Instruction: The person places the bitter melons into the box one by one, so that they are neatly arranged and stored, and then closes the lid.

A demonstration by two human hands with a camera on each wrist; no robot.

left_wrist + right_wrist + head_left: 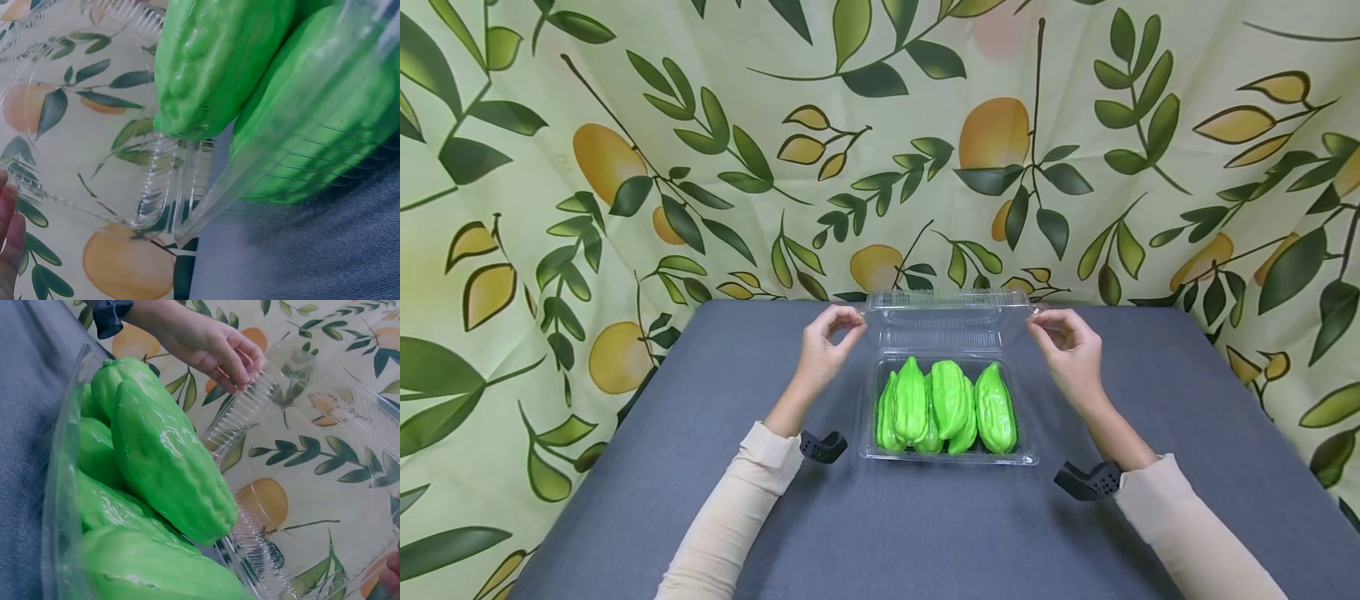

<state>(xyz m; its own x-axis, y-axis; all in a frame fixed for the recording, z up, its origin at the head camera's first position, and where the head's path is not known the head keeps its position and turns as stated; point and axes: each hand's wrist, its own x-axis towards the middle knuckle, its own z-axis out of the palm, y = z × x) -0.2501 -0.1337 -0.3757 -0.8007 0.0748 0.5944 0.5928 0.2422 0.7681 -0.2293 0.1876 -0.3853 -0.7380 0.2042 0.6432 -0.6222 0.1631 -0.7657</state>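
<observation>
A clear plastic clamshell box (pixel 872 454) stands on the table with its hinged lid (pixel 940 321) raised at the back. Several bright green, bumpy vegetables (pixel 911 404), shaped like bitter gourds, lie piled in its base. At the lid's left corner my left hand (pixel 829 346) pinches the edge between thumb and fingers. My right hand (pixel 1070 350) pinches the opposite corner in the same way. Through the transparent lid (pixel 81 125) the patterned cloth shows in the left wrist view. The right wrist view shows the gourds (pixel 169 456) close up, beside the lid.
A grey cloth-covered table (pixel 940 533) lies under the box. Behind it hangs a curtain (pixel 700 208) printed with leaves and orange fruit, meeting the table's back edge. Dark devices (pixel 823 447) are strapped at both wrists.
</observation>
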